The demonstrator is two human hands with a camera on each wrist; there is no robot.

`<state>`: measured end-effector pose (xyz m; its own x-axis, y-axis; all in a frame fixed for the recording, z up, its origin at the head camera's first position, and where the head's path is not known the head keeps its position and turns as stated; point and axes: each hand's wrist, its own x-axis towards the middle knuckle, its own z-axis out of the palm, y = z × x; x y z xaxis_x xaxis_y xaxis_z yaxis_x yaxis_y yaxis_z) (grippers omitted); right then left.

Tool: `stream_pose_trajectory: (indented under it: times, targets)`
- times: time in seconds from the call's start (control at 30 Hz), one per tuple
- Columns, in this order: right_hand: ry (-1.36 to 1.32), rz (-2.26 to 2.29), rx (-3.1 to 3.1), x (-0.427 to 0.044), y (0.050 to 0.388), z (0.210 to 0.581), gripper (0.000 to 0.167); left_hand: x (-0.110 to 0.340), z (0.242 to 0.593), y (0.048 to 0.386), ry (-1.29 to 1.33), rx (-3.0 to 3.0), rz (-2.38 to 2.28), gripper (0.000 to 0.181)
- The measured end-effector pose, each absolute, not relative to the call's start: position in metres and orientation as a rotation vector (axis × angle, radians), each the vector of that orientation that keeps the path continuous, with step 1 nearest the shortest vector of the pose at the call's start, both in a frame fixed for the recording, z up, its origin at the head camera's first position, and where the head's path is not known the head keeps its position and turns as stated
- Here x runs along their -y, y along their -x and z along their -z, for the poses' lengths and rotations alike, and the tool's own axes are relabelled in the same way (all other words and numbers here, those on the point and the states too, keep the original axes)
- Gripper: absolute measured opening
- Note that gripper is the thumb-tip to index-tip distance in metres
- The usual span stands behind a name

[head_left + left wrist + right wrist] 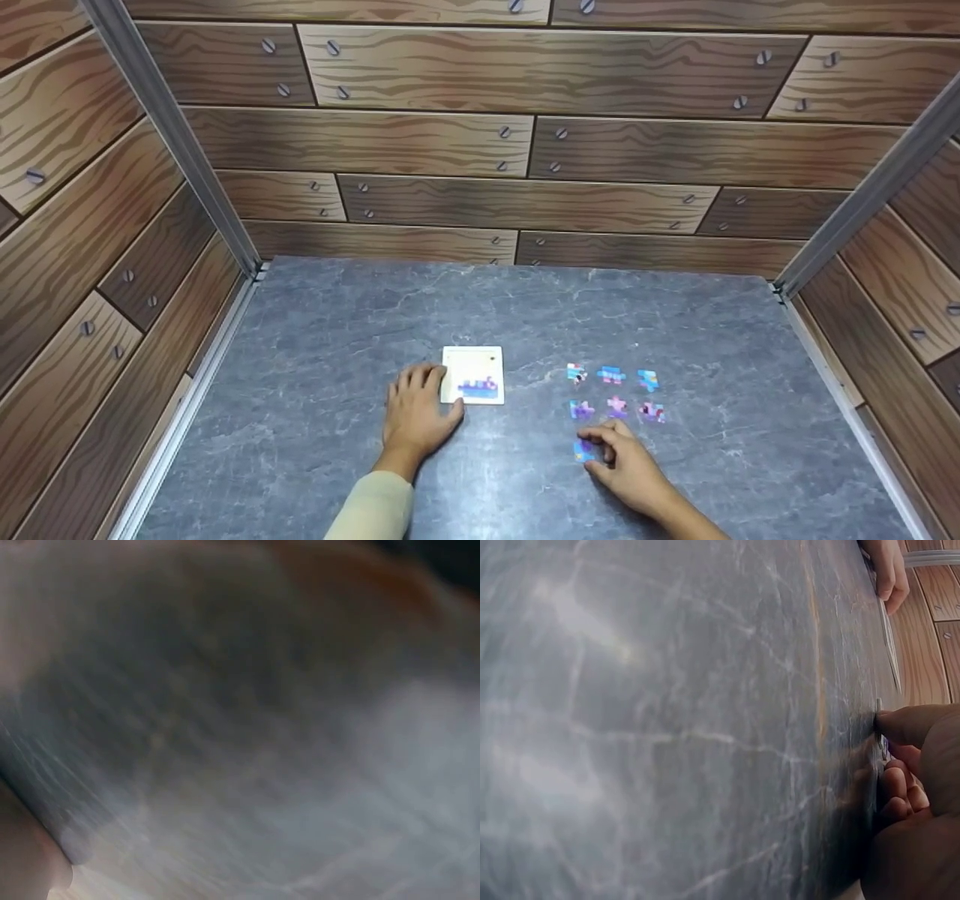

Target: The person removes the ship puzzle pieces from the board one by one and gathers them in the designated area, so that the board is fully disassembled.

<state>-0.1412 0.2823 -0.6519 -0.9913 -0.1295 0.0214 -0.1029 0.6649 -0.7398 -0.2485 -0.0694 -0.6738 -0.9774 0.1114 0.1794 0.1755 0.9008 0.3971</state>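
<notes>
A square, pale picture board (472, 375) with a printed purple and blue picture lies on the grey table. My left hand (420, 412) rests along its left side, fingers extended and thumb at the lower edge. To the right, my right hand (626, 465) has thumb and index finger at opposite edges of a blue and purple jigsaw puzzle piece (583, 451), pinching it at the table surface. Only a sliver of that piece shows in the right wrist view, between the fingertips. Just a blurred bit of the left hand appears in the left wrist view.
Beyond the right hand lie two rows of loose puzzle pieces, among them a pink one (616, 406) and a blue one (611, 374). Wood-patterned walls (525, 142) enclose the marbled table (360, 300) at the back and sides, with metal posts (180, 142) at the corners.
</notes>
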Motion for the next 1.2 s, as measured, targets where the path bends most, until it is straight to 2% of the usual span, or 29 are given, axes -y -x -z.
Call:
stream_pose_trajectory:
  times: [0.23, 0.57, 0.73, 0.93, 1.2]
  targets:
    - [0.201, 1.28, -2.835, -0.283, 0.143, 0.651, 0.043, 0.071, 0.674, 0.25, 0.23, 2.919, 0.639, 0.065]
    - [0.004, 1.432, -2.707, -0.263, 0.157, 0.626, 0.03, 0.073, 0.673, 0.249, 0.21, 2.926, 0.627, 0.064]
    - [0.17, 1.353, -2.835, -0.229, 0.179, 0.607, 0.034, 0.069, 0.673, 0.249, 0.217, 2.922, 0.626, 0.064]
    - [0.376, 1.288, -2.827, -0.182, 0.214, 0.607, 0.042, 0.071, 0.674, 0.25, 0.213, 2.914, 0.597, 0.064]
    - [0.412, 1.173, -2.833, -0.149, 0.246, 0.618, 0.043, 0.069, 0.675, 0.251, 0.212, 2.924, 0.585, 0.065]
